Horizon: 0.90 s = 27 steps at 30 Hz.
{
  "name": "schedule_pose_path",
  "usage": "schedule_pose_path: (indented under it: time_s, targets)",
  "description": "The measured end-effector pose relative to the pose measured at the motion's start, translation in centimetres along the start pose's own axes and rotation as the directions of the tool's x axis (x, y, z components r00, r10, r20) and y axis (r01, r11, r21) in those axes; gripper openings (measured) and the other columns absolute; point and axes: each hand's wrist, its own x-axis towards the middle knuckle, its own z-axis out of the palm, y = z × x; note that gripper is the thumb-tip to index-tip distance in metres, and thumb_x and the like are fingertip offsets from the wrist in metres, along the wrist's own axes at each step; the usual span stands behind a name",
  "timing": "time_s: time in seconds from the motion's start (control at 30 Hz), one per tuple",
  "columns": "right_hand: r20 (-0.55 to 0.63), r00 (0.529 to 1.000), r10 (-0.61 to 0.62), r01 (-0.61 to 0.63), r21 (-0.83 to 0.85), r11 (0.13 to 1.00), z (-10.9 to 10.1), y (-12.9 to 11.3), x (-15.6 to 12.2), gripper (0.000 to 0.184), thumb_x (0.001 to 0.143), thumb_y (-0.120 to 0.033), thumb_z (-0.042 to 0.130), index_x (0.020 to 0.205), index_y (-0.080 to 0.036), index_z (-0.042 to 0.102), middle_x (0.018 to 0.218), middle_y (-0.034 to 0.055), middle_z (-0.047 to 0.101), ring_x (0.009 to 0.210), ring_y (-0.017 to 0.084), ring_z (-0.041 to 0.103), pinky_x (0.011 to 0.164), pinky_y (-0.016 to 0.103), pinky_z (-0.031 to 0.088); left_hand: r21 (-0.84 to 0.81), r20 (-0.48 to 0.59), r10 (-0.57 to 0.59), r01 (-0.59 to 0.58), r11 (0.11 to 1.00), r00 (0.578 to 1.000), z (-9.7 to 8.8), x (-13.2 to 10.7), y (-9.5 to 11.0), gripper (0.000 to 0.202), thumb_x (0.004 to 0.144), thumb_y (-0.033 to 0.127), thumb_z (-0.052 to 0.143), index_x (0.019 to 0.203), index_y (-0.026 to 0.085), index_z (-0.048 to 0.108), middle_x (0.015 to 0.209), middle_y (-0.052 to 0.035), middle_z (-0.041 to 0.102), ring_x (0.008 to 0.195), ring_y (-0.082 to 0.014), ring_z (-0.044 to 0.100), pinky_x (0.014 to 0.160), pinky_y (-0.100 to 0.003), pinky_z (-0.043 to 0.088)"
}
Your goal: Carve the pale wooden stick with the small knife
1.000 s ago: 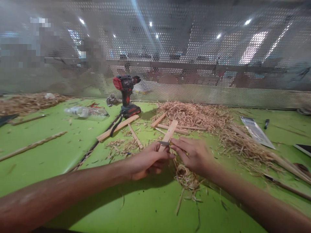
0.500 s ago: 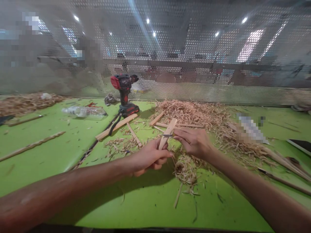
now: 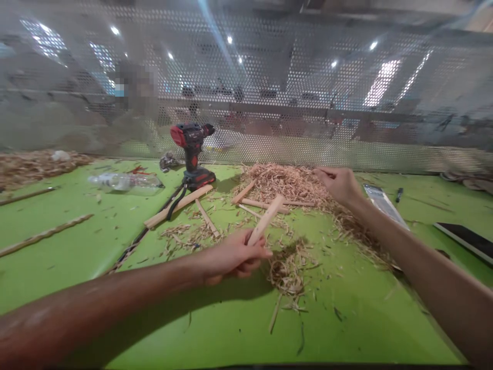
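The left hand (image 3: 241, 254) pinches the wooden strip (image 3: 267, 218) above the surface (image 3: 239, 344). The right hand (image 3: 341, 186) has moved away, so scraping seems interrupted; what its grip pinches, I cannot tell. Behind are a bottle (image 3: 125, 181), a drill (image 3: 191, 158) and a shavings heap (image 3: 271, 180); loose curls (image 3: 287, 277) clutter the near space.

Lower end of the wooden strip (image 3: 266, 220): concealed inside the left hand (image 3: 242, 253). Whether the right hand (image 3: 342, 186), at two o'clock from the strip, grips anything cannot be determined. The right forearm (image 3: 408, 257) obscures part of the shavings (image 3: 283, 183). The frame cuts off the carved stick (image 3: 50, 234) at nine o'clock and the black flat object (image 3: 466, 238) at three. Shapes (image 3: 268, 94) beyond the perforated screen (image 3: 246, 141) at twelve are blurred; at ten, pixelated.
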Motion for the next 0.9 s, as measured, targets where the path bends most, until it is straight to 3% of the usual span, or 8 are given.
schedule_pose_path:
  time_s: [0.07, 0.13, 0.23, 0.3, 0.43, 0.57, 0.73, 0.9]
  targets:
    - [0.132, 0.991, -0.003, -0.029, 0.239, 0.971, -0.8, -1.4, 0.3, 0.028, 0.098, -0.032, 0.053, 0.097, -0.012, 0.073, 0.085, 0.0117, 0.071, 0.065, 0.012, 0.055, 0.059, 0.027, 0.042, -0.062, -0.013, 0.007, -0.007, 0.998, 1.000, -0.5, 0.3, 0.3, 0.035, 0.082, 0.025, 0.072, 0.082, 0.023, 0.038, 0.055, 0.0121, 0.034, 0.042, -0.0026, 0.025, 0.038, -0.017, 0.015]
    - [0.322, 0.945, -0.061, -0.074, 0.391, 0.918, -0.8, -3.6, -0.2, 0.024, 0.095, -0.035, 0.057, 0.081, -0.016, 0.062, 0.071, 0.0038, 0.062, 0.055, 0.010, 0.045, 0.055, 0.026, 0.040, -0.130, -0.007, 0.026, -0.027, 0.991, 1.000, -1.0, 0.6, 0.3, 0.036, 0.082, 0.026, 0.073, 0.080, 0.023, 0.037, 0.054, 0.0123, 0.030, 0.042, -0.0028, 0.023, 0.037, -0.017, 0.013]
    - [0.530, 0.833, -0.158, -0.071, 0.386, 0.920, 0.3, -7.3, -1.9, 0.032, 0.092, -0.031, 0.061, 0.067, -0.020, 0.045, 0.061, -0.0033, 0.050, 0.050, 0.008, 0.037, 0.051, 0.024, 0.037, -0.229, 0.009, 0.089, -0.084, 0.970, 0.996, -1.6, 0.9, 0.3, 0.035, 0.084, 0.026, 0.071, 0.077, 0.023, 0.038, 0.051, 0.0125, 0.027, 0.041, -0.0035, 0.021, 0.036, -0.017, 0.014]
    - [0.579, 0.792, -0.193, 0.017, 0.295, 0.955, 1.2, -9.3, -3.1, 0.032, 0.095, -0.028, 0.053, 0.065, -0.019, 0.046, 0.059, -0.0027, 0.051, 0.049, 0.009, 0.039, 0.050, 0.024, 0.035, -0.279, 0.009, 0.115, -0.108, 0.954, 0.993, -1.7, 1.0, 0.3, 0.033, 0.084, 0.024, 0.071, 0.077, 0.022, 0.039, 0.050, 0.0126, 0.026, 0.041, -0.0038, 0.019, 0.035, -0.016, 0.014]
    - [0.467, 0.848, -0.251, 0.291, -0.014, 0.957, 2.9, -12.0, -4.6, 0.027, 0.093, -0.019, 0.043, 0.071, -0.018, 0.058, 0.067, 0.0021, 0.064, 0.055, 0.013, 0.051, 0.052, 0.026, 0.032, -0.328, -0.056, 0.140, -0.151, 0.932, 0.989, -1.7, 1.1, 0.7, 0.032, 0.083, 0.026, 0.071, 0.073, 0.022, 0.041, 0.048, 0.0127, 0.027, 0.040, -0.0038, 0.017, 0.035, -0.015, 0.014]
    - [0.354, 0.882, -0.311, 0.396, -0.199, 0.896, 4.3, -13.7, -4.4, 0.023, 0.087, -0.013, 0.047, 0.077, -0.016, 0.067, 0.073, 0.0065, 0.070, 0.066, 0.018, 0.060, 0.058, 0.029, 0.034, -0.219, -0.164, 0.125, -0.159, 0.963, 0.979, -1.3, 1.0, 1.1, 0.044, 0.089, 0.037, 0.062, 0.057, 0.020, 0.037, 0.043, 0.0098, 0.028, 0.036, -0.0033, 0.018, 0.034, -0.018, 0.011]
    - [0.269, 0.828, -0.492, 0.554, -0.258, 0.792, 5.2, -14.6, -3.4, 0.022, 0.087, -0.011, 0.048, 0.084, -0.014, 0.070, 0.090, 0.0131, 0.073, 0.088, 0.025, 0.061, 0.075, 0.034, 0.038, -0.220, -0.282, 0.140, -0.206, 0.953, 0.949, -1.2, 1.3, 1.1, 0.050, 0.089, 0.038, 0.062, 0.052, 0.020, 0.034, 0.042, 0.0094, 0.028, 0.035, -0.0025, 0.022, 0.035, -0.019, 0.013]
    - [0.303, 0.826, -0.475, 0.550, -0.252, 0.796, 5.5, -14.7, -3.2, 0.026, 0.088, -0.010, 0.047, 0.079, -0.013, 0.071, 0.077, 0.0111, 0.072, 0.074, 0.021, 0.059, 0.068, 0.031, 0.035, -0.301, -0.212, 0.229, -0.286, 0.910, 0.950, -1.7, 1.7, 0.7, 0.050, 0.091, 0.045, 0.062, 0.059, 0.020, 0.034, 0.047, 0.0104, 0.027, 0.038, -0.0021, 0.022, 0.037, -0.017, 0.014]
